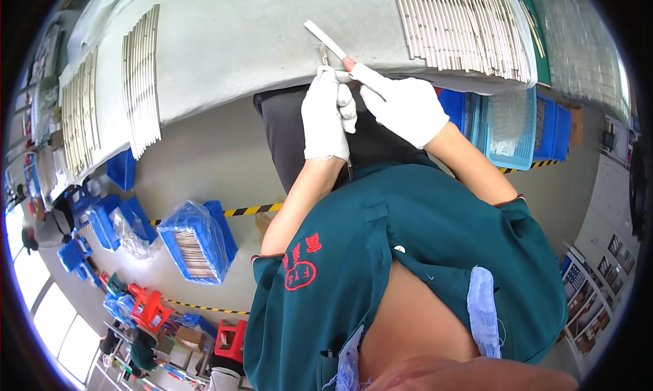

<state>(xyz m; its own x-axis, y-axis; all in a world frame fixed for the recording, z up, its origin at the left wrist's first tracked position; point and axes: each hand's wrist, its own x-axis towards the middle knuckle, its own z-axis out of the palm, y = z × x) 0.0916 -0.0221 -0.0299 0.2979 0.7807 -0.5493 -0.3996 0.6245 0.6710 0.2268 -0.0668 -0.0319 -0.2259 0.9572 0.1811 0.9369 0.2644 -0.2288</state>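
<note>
My left hand [327, 113], in a white glove, is closed around a slim metallic tool [323, 53]. Its flat end sticks out above the fingers, and a thin dark tip shows below the wrist. My right hand [405, 106], gloved too with a bare fingertip showing, pinches a slim white bar [325, 40] that slants up and left over the table edge. Both hands meet at the fingers, just in front of the grey-covered table [252, 44]. The gloves hide the lower end of the bar.
Rows of slim silvery bars lie at the right [462, 30] and left [141, 81] of the table, with another row [80, 112] farther left. Blue bins [228, 231] stand on the floor at left; a light-blue basket [522, 153] is at right. Red stools [151, 309] are lower left.
</note>
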